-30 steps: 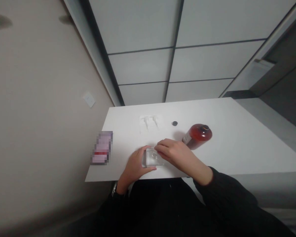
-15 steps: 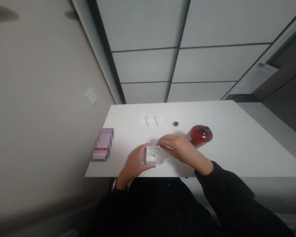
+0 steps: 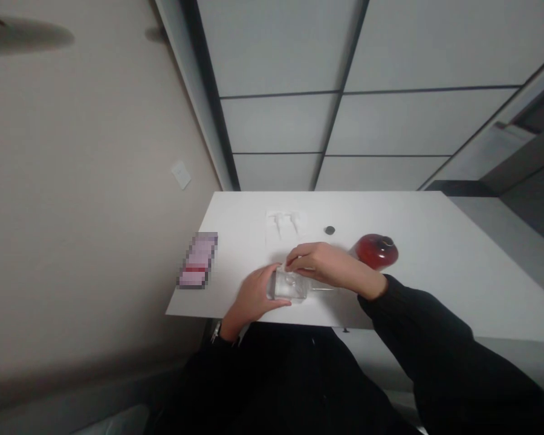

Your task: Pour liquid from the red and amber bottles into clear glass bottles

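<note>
Right hand [image 3: 317,261] shifted leftward, grip unclear, left hand [image 3: 250,296] clasping clear container [image 3: 290,290], bottle [image 3: 375,252], label hidden

The left hand [image 3: 251,295] and right hand [image 3: 317,261] are bare. A loose black right sleeve [image 3: 419,317] falls in soft folds, its cuff gathered; the left sleeve [image 3: 204,368] is black too. A silvery band [image 3: 216,332] circles the left wrist, and black clothing [image 3: 285,374] covers the body.

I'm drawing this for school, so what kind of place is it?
Probably a room indoors, maybe at home: a white table stands before big pale panels, perhaps wardrobe doors, and the plain wall has what looks like a socket.
</note>
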`<state>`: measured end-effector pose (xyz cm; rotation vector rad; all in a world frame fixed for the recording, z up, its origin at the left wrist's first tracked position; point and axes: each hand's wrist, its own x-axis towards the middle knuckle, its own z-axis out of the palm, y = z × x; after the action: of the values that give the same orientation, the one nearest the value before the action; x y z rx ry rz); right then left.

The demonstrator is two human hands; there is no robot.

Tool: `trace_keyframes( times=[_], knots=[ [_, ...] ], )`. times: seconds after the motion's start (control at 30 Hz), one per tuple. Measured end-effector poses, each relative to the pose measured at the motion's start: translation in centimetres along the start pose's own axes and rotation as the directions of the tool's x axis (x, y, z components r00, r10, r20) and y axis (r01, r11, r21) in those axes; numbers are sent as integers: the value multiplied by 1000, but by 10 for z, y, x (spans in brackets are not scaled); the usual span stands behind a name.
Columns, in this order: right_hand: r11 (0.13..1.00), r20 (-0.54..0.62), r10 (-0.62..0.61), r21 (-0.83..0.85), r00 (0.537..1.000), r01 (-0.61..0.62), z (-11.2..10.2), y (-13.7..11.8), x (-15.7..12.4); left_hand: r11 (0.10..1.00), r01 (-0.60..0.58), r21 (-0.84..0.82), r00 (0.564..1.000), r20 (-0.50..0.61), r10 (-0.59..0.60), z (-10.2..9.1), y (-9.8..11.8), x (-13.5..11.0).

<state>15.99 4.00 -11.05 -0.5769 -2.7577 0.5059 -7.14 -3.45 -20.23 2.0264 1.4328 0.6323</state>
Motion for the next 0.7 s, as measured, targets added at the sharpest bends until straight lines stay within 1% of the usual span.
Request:
trace_keyframes(
  times=[0.07, 0.13, 0.17, 0.2, 0.23, 0.27, 0.3, 0.33, 0.37, 0.4, 0.43, 0.47, 0.5, 0.53, 0.57, 0.6, 0.63, 0.67, 0.7],
  knots=[
    [999, -58, 42, -32, 997, -44, 2, -1, -11, 1000, -11, -11, 1000, 6, 11, 1, -2, 0],
    [996, -172, 78, -35, 982, -85, 8, -2, -21, 999, -48, -16, 999, -12, 48, 0, -6, -1],
    [995, -255, 95, -4, 962, -99, 11, -4, -25, 997, -80, -7, 996, -52, 79, -1, -6, -3],
    [993, -355, 119, 55, 927, -106, 16, -6, -29, 993, -120, 18, 986, -115, 122, -3, -4, -5],
    [985, -459, 159, 138, 874, -107, 20, -10, -32, 984, -170, 61, 962, -207, 179, -5, 0, -8],
    [968, -555, 215, 231, 804, -100, 24, -14, -34, 967, -226, 120, 917, -310, 253, -6, 9, -11],
    [942, -632, 284, 323, 721, -88, 27, -18, -35, 943, -271, 192, 854, -404, 328, -6, 22, -14],
    [912, -687, 359, 402, 632, -81, 29, -23, -35, 908, -320, 270, 757, -504, 416, -5, 39, -18],
    [885, -723, 422, 460, 547, -75, 31, -28, -35, 863, -385, 327, 672, -542, 505, -1, 59, -21],
    [864, -746, 470, 498, 471, -73, 31, -32, -35, 800, -480, 360, 638, -484, 599, 5, 82, -23],
    [851, -763, 503, 519, 406, -79, 30, -36, -36, 741, -555, 378, 641, -373, 671, 12, 104, -25],
    [844, -779, 525, 528, 344, -93, 28, -39, -37, 708, -577, 407, 649, -297, 700, 20, 125, -25],
    [840, -792, 540, 531, 284, -114, 26, -41, -39, 708, -565, 424, 668, -270, 694, 28, 144, -25],
    [837, -804, 548, 530, 232, -139, 23, -43, -42, 724, -542, 427, 686, -272, 675, 35, 160, -24],
    [834, -813, 551, 527, 191, -164, 20, -43, -45, 706, -552, 443, 685, -242, 687, 41, 171, -22],
    [834, -821, 548, 521, 159, -183, 17, -44, -49, 673, -575, 465, 674, -197, 712, 46, 178, -20],
    [834, -828, 544, 515, 135, -197, 14, -44, -52, 649, -600, 467, 663, -164, 731, 49, 183, -18],
    [834, -834, 540, 513, 115, -204, 12, -45, -55, 638, -618, 460, 652, -153, 742, 51, 184, -16],
    [832, -836, 541, 516, 94, -204, 11, -45, -57, 649, -617, 444, 654, -168, 737, 52, 184, -16]
  ],
)
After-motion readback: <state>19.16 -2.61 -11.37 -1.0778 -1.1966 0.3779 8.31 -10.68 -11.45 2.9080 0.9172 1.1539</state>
